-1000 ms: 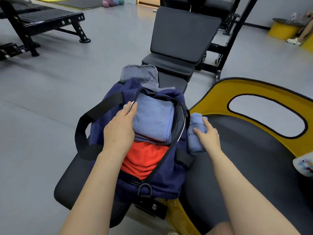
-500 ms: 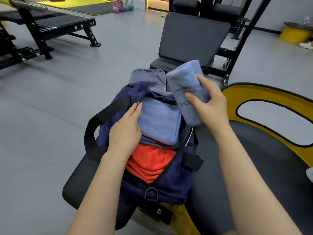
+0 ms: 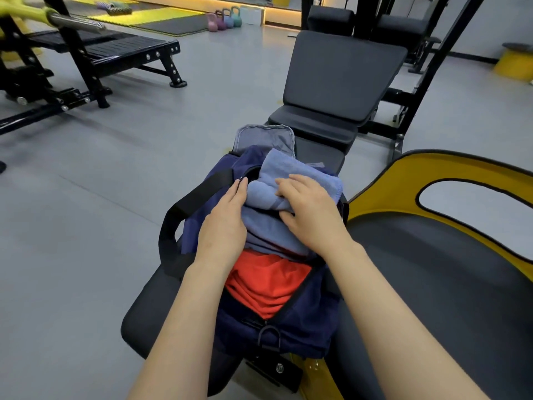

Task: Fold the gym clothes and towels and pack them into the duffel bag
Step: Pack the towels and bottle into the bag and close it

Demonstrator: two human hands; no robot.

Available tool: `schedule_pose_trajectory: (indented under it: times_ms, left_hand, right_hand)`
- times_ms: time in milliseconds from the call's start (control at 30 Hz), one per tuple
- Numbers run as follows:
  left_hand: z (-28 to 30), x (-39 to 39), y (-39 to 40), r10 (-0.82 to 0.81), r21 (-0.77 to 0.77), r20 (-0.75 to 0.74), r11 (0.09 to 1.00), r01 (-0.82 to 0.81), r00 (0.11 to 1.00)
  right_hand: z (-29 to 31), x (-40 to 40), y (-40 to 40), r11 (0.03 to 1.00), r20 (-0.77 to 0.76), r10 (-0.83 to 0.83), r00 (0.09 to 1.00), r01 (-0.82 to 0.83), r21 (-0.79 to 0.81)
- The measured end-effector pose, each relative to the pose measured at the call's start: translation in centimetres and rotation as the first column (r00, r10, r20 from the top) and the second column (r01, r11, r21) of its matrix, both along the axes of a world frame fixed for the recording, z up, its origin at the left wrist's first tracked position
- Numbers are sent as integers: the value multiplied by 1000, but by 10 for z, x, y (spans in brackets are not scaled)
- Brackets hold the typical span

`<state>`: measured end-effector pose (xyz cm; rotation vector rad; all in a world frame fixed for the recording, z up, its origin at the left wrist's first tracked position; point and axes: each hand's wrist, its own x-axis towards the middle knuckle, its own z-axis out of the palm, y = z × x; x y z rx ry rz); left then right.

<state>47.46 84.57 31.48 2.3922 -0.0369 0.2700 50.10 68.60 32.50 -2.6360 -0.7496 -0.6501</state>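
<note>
The right hand point(image 3: 311, 215) lies palm-down on a folded light-blue terry towel point(image 3: 300, 180), fingers spread and bent over its near edge with the thumb tucked under the fold, gripping it at the top of the open bag. The left hand point(image 3: 223, 226) rests with straight, closed fingers against the left side of the bag's mouth, its fingertips touching the towel's edge and holding nothing. Around them, a grey gym floor point(image 3: 86, 197) carries a black padded weight bench point(image 3: 331, 90), on whose near pad the navy fabric duffel bag point(image 3: 288, 330) sits, just beside a yellow-rimmed black padded seat point(image 3: 432, 284). Inside the bag, a second folded blue towel point(image 3: 268, 235) lies under the first, and an orange-red folded garment point(image 3: 265, 287) fills the near end. The bag's black webbing strap point(image 3: 184, 209) loops out to the left.
</note>
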Motion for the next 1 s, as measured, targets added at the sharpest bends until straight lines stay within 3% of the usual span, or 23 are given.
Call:
schedule_pose_trajectory:
  times_ms: [100,233,300,433,633,733,867,1000]
  left_hand:
    - [3,0,1,23,-14,10,1000,-23,1000]
    - [8,-4,3,49,14,-11,999,-49,999]
    - [10,-5,2,45,10,-10,999,-45,999]
    - [13,-6,0,41,8,-24,999,-41,999]
    - [22,-2,0,53,27,-4,998,-53,999]
    - [32,-4,-7,69,98,20,993,-70,997]
    - [28,-3,-17,44,177,35,983,-50,998]
    - [16,-5,-16,24,201,11,979,-26,1000]
  right_hand:
    - [0,-5,4,996,-176,50,983,-61,-59]
    - [13,-6,0,995,-590,62,805,-7,95]
    - [14,0,-4,994,-562,57,825,7,111]
    - [0,2,2,993,-593,-29,805,-47,-113]
    - [-6,2,10,951,-597,41,802,-215,-223]
    - [-12,1,16,942,-564,22,826,-206,-265]
    - [-17,6,12,961,-563,10,827,-163,-223]
    - [-13,13,2,1000,-544,29,839,-23,18]
